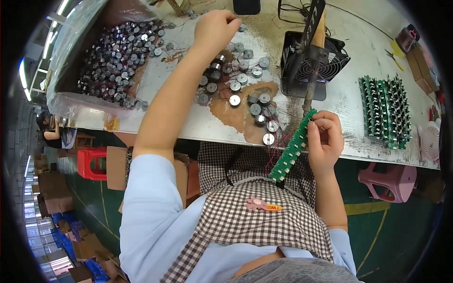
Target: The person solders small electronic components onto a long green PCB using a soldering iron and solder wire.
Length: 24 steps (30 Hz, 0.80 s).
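My right hand point(326, 139) pinches a long green circuit board strip point(289, 158) with small white connectors, held slantwise past the table's front edge. Thin red wires run by the strip, from small round silver motors point(268, 139) on the table. My left hand point(214, 30) is stretched to the far side of the table, its fingers closed together. What they hold, if anything, is too small to make out; a single motor point(242, 27) is right beside the fingertips. Below that hand, several more motors point(235, 100) with wires lie scattered, some in dark casings.
A plastic-lined box point(71, 101) full of motors stands at the left. A black fan point(330, 59) sits behind a metal post point(310, 89). Rows of green boards point(386, 113) are stacked at the right, near yellow-handled pliers point(395, 60). A pink stool point(391, 181) and a red stool point(89, 162) are below.
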Each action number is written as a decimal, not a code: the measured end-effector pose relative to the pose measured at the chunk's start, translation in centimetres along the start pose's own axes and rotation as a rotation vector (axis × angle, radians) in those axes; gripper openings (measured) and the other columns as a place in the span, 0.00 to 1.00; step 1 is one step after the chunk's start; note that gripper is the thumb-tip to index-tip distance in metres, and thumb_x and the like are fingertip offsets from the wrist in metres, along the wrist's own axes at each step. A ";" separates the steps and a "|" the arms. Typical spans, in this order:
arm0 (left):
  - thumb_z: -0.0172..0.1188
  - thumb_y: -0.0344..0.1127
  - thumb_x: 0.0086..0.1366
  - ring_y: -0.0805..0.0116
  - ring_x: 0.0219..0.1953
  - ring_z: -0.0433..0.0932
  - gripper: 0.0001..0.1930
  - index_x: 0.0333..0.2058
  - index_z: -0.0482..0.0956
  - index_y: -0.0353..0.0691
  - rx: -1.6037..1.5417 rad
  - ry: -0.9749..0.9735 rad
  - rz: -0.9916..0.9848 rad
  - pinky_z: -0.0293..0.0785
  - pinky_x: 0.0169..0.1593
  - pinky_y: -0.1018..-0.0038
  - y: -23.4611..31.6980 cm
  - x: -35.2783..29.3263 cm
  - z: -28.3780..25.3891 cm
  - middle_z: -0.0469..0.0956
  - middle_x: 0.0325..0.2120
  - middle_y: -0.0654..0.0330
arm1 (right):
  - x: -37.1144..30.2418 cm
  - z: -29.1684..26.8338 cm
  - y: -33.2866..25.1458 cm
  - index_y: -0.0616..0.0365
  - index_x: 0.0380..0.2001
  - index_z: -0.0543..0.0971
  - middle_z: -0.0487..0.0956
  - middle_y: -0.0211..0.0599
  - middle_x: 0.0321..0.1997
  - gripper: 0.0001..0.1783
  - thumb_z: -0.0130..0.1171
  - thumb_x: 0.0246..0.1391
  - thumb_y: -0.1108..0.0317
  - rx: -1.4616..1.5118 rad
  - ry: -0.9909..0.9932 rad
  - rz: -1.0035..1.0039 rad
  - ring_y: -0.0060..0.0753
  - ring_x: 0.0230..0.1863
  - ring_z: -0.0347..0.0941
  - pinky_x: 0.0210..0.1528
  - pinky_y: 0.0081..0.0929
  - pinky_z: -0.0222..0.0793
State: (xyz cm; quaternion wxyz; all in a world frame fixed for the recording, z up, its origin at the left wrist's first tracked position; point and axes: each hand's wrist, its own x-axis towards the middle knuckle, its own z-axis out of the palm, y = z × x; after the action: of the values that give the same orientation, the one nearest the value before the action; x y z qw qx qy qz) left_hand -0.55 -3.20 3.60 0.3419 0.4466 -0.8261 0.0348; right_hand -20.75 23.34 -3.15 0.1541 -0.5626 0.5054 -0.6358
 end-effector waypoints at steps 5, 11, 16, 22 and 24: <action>0.61 0.45 0.53 0.50 0.35 0.80 0.16 0.33 0.83 0.37 0.237 -0.204 -0.185 0.76 0.41 0.61 -3.4 5.3 7.6 0.81 0.29 0.48 | 0.7 0.2 0.5 0.66 0.26 0.72 0.74 0.38 0.36 0.04 0.57 0.50 0.82 0.051 -0.022 0.046 0.13 0.22 0.64 0.22 0.11 0.60; 0.56 0.34 0.54 0.43 0.41 0.78 0.12 0.33 0.82 0.33 0.284 -0.388 -0.163 0.75 0.43 0.57 -1.7 6.9 9.5 0.79 0.36 0.40 | 0.9 -0.5 0.7 0.66 0.26 0.72 0.74 0.38 0.36 0.04 0.57 0.50 0.82 0.070 0.019 0.072 0.15 0.24 0.65 0.23 0.13 0.60; 0.55 0.33 0.55 0.42 0.45 0.74 0.15 0.41 0.72 0.32 0.063 -0.290 -0.272 0.70 0.48 0.54 -4.4 2.2 7.2 0.76 0.40 0.40 | 1.0 0.0 0.4 0.62 0.25 0.72 0.74 0.37 0.32 0.05 0.58 0.48 0.81 0.002 -0.041 0.025 0.22 0.24 0.67 0.24 0.18 0.63; 0.60 0.35 0.53 0.53 0.34 0.80 0.12 0.33 0.79 0.32 -0.222 -0.184 -0.216 0.74 0.38 0.64 -3.9 0.9 7.5 0.80 0.28 0.49 | -0.2 0.0 0.2 0.65 0.27 0.71 0.72 0.36 0.36 0.04 0.55 0.52 0.82 0.059 -0.045 0.018 0.15 0.26 0.65 0.25 0.14 0.61; 0.58 0.30 0.54 0.61 0.27 0.79 0.08 0.30 0.78 0.32 -0.419 -0.140 -0.282 0.73 0.33 0.66 -3.1 0.3 6.9 0.79 0.22 0.55 | -0.5 0.2 0.5 0.65 0.28 0.70 0.72 0.35 0.36 0.04 0.54 0.54 0.81 0.080 -0.037 0.013 0.15 0.27 0.65 0.27 0.14 0.62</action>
State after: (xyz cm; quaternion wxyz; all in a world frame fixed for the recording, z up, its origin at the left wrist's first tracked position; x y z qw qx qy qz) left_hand -2.01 -7.79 -2.29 0.3705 0.4783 -0.7664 -0.2159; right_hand -20.55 23.38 -3.82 0.1898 -0.5644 0.4804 -0.6440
